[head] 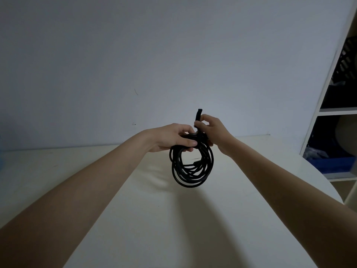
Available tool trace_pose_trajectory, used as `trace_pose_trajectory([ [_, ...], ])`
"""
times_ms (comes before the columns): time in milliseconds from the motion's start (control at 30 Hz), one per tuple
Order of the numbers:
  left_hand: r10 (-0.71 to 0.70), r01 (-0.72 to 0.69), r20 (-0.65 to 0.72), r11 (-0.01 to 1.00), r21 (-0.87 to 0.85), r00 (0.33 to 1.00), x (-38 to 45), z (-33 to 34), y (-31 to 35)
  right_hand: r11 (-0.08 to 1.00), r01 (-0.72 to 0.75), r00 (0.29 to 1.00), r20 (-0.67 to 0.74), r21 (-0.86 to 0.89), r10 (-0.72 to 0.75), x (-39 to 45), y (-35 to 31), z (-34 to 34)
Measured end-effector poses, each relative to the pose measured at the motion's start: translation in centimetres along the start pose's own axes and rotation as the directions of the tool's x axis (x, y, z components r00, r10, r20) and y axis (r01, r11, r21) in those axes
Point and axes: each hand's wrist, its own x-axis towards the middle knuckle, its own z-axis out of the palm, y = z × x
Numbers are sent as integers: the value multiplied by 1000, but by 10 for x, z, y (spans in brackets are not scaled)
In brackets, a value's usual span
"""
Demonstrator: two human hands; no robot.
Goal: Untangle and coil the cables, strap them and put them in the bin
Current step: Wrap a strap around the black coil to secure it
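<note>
Wall (135, 55): plain, pale; filled the upper half of the head view.
Counter (146, 219): white top with a rounded right edge; nothing rested on the part in view.
Shelf unit (328, 111): white frame at far right; dark contents too dim to name; a blue bin (332, 165) sat low in it, well apart from the hands. Judged, not confirmed, to be the bin the task meant.
Cable coil (192, 167): black, several loops gathered into one round bundle, hanging free above the counter from the hands. No tangles visible.
Left hand (173, 137): fingers and thumb curled round the top of the coil, holding the loops together.
Right hand (211, 130): touching the left at the top of the coil; fingers pinched the strap.
Strap (198, 117): narrow black strip, free end standing upright above the right hand; lower end seemed to sit at the bundle, join hidden by the fingers.
Step in hand: strapping, judged; coiling looked complete.
Progress: past halfway for this cable; strap not closed, bin not reached.
Next move calls for: wrapping the free end snugly round the gathered loops and pressing it onto itself while the left hand kept the loops from springing apart.
</note>
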Motion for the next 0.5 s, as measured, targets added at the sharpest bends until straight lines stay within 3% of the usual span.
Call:
trace_pose_trajectory([
  [300, 225, -182, -70, 904, 387, 972, -1, 12, 8, 958, -275, 931, 271, 82, 244, 3, 4, -10],
  [400, 265, -222, -64, 899, 378, 962, -1, 14, 9, 942, -334, 902, 297, 24, 313, 2, 0, -13],
  [500, 218, -187, -49, 916, 356, 975, -3, 13, 12, 918, -394, 879, 272, -51, 392, -1, -1, -14],
])
